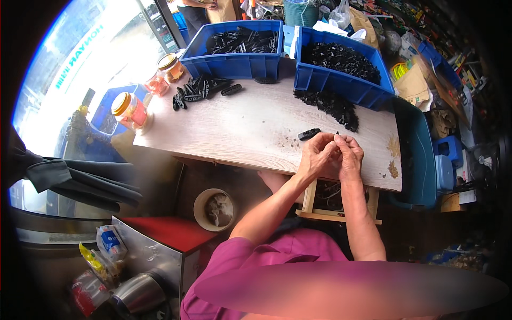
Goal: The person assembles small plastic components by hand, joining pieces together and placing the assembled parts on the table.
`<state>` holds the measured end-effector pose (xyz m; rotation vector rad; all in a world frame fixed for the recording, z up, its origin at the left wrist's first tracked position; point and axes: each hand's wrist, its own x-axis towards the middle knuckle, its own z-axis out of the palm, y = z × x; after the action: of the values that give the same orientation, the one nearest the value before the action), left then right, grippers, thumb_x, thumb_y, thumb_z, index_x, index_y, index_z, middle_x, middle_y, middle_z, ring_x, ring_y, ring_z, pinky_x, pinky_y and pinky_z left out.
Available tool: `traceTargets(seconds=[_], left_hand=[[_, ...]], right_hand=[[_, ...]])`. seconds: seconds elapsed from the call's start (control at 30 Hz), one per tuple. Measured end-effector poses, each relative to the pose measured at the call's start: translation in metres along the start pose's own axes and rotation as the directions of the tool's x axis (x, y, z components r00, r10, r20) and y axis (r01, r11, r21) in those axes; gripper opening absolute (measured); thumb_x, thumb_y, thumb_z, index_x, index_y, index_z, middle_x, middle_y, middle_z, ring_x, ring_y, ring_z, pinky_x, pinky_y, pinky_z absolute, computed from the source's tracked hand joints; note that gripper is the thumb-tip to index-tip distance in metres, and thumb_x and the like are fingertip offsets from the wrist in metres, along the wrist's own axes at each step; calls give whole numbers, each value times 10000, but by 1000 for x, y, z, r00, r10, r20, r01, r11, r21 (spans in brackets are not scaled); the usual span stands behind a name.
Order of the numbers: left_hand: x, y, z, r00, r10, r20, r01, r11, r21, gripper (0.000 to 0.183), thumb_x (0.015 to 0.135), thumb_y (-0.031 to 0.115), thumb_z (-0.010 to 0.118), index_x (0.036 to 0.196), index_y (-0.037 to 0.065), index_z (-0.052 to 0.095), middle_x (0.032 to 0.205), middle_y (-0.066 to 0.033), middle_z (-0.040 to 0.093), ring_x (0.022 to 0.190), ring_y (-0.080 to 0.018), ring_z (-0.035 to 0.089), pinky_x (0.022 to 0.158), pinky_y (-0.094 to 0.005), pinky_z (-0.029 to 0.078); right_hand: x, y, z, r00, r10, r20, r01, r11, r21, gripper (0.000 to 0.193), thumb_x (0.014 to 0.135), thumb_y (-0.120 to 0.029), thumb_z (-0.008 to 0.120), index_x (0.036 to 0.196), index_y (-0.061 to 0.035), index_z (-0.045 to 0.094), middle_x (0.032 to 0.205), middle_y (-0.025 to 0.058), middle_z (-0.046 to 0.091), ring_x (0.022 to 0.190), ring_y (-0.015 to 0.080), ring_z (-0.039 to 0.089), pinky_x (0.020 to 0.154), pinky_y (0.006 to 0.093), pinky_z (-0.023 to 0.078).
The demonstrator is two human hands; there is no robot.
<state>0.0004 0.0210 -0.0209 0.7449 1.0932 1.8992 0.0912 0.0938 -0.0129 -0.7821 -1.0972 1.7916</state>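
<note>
Over the near right part of the pale wooden table, my two hands meet with their fingers drawn together. A tiny black piece pokes up at the fingertips of my right hand, which pinches it. My left hand is closed against the right one; what its fingers hold is hidden. Just beyond the left knuckles is a long black plastic part, seemingly lying on the table. A heap of small black pieces spreads farther back. Several long black parts lie in a pile at the far left.
Two blue bins, one of long black parts and one of small pieces, stand at the back. Lidded jars line the left edge. Below the table are an open drawer and a pale bucket. A teal tub stands right.
</note>
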Motion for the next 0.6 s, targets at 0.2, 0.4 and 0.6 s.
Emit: traceTargets(seconds=[0.2,0.4,0.6], left_hand=[[5,4,-3,997,-64,-44,62,997,-46,183,920,169,632,973,-3,598,830,-40,644,725,-75,591,614,-208,472],[12,-2,-10,992,-117,-47,109,982,-153,135,908,157,624,924,27,592,723,-1,579,603,-60,518,527,-198,435],[5,14,-15,984,-178,4,178,981,-73,135,913,159,604,883,31,574,717,-12,584,591,-70,534,501,-210,440]], right_hand=[[0,0,4,1000,8,13,-8,1000,-25,146,827,-153,746,868,-55,646,734,22,649,599,104,597,559,234,504],[-2,-4,5,995,-17,98,24,997,-74,159,855,-144,710,951,-41,637,747,27,657,619,96,598,624,213,489],[0,-10,-4,964,104,243,-69,987,-147,172,850,-161,710,936,-46,614,765,12,655,653,81,594,668,215,481]])
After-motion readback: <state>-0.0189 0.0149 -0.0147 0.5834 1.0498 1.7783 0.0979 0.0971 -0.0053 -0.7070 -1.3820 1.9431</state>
